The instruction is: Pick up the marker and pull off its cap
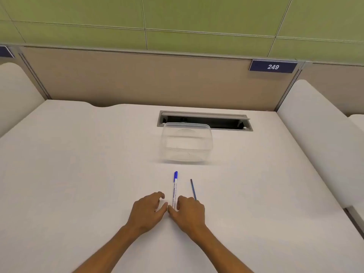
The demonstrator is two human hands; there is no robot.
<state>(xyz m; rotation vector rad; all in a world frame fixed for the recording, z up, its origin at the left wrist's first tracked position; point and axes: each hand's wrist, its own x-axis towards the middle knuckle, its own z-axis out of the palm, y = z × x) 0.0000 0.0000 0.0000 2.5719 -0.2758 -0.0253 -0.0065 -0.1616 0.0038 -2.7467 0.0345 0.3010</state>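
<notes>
A white pen with a blue cap (175, 189) is lain on the white desk (78, 174), its near end pinched by the right hand (190, 212); the left hand (148, 210), loosely curled, holds nothing beside it.

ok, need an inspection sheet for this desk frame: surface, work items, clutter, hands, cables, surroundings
Surface: white desk, with an open grey cable hatch at the back.
Work items: white pen with blue cap lying between the two hands, cap pointing away; thin blue pencil just right of it; clear plastic container behind them, nothing visible in it.
Clutter: nothing seen.
Hands: left hand rests on the desk, fingers loosely curled, holding nothing; right hand beside the pen's near end, grip unclear.
Cables: nothing seen.
Surroundings: tan partition with a blue sign reading 249; white side dividers; green wall above.
</notes>
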